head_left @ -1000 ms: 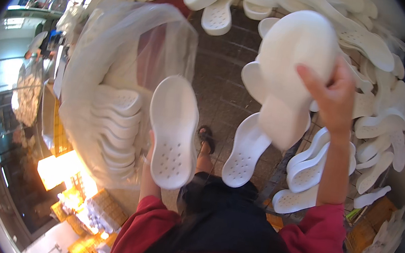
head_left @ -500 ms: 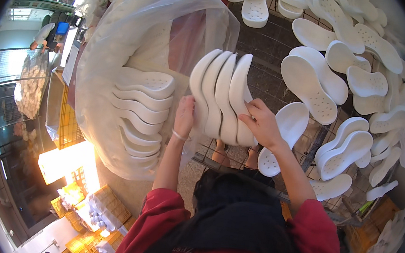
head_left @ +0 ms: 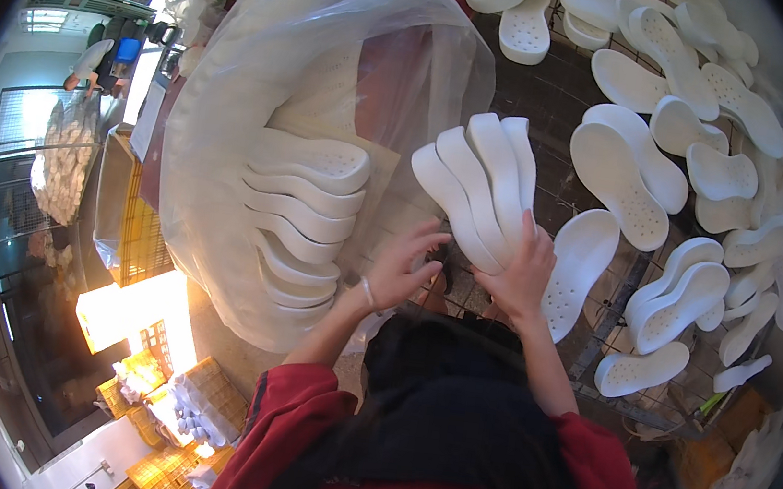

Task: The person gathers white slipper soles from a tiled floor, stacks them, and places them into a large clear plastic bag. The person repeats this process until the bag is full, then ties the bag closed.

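My right hand (head_left: pixel 521 271) grips a fanned bundle of several white foam shoe soles (head_left: pixel 470 191) near its lower end, and the soles spread apart toward the top. Just left of the bundle's lower end is my left hand (head_left: pixel 398 269), its fingers apart and nothing in them. Beside it on the left, a large clear plastic bag (head_left: pixel 215 186) gapes open. Within the bag lies a column of similar white soles (head_left: pixel 304 206), stacked one on another.
Many loose white soles (head_left: pixel 611 178) lie across a wire rack (head_left: pixel 591 354) on the right, some overlapping. Yellow crates (head_left: pixel 210 398) stand at the lower left. Another person (head_left: pixel 94 61) is in the far left background.
My left hand has let go of the sole bundle and opened, moving lower. The right hand keeps hold; the bundle has tilted and fanned out. The view has shifted slightly.
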Available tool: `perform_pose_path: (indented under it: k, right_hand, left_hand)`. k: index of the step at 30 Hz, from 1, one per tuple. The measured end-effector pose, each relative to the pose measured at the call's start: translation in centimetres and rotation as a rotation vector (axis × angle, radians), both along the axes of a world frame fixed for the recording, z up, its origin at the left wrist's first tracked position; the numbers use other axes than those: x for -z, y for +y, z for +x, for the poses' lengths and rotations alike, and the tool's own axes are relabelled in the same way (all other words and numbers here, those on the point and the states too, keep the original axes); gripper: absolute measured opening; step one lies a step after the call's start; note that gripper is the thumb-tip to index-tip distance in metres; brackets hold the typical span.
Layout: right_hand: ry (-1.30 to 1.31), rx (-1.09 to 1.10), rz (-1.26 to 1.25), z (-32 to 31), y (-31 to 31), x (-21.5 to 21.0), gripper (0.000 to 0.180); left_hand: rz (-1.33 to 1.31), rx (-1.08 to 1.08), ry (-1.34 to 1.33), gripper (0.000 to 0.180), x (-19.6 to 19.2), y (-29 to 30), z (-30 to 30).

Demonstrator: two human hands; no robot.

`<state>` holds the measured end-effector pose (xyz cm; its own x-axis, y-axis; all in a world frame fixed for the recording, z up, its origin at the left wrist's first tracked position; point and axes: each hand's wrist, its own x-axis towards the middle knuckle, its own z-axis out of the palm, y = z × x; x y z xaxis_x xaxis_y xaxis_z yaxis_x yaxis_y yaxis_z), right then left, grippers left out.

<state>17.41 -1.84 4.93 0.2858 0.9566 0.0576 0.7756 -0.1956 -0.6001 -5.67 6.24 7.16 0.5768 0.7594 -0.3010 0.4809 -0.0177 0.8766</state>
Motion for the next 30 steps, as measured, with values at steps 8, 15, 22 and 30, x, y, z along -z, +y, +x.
perform_pose_path:
  k: [8,15,22,30]
  right_hand:
    - [0.651,-0.419,-0.069,7.4,10.1,-7.0,0.107]
    - [0.029,-0.696,0.127,-9.2,27.8,-5.2,0.104]
    - [0.154,-0.736,0.014,-12.2,23.0,0.0,0.112]
    - [0.358,-0.146,0.538,-2.1,28.2,2.5,0.061]
  left_hand:
    - [0.243,-0.861,0.664,0.067,-9.9,17.5,-18.9]
    - [0.328,-0.820,-0.153,0.045,-16.0,16.1,-9.9]
    - [0.173,-0.871,-0.259,0.051,-13.9,11.8,-5.8]
    - [0.678,-0.726,0.367,0.058,-17.0,8.7,-4.7]
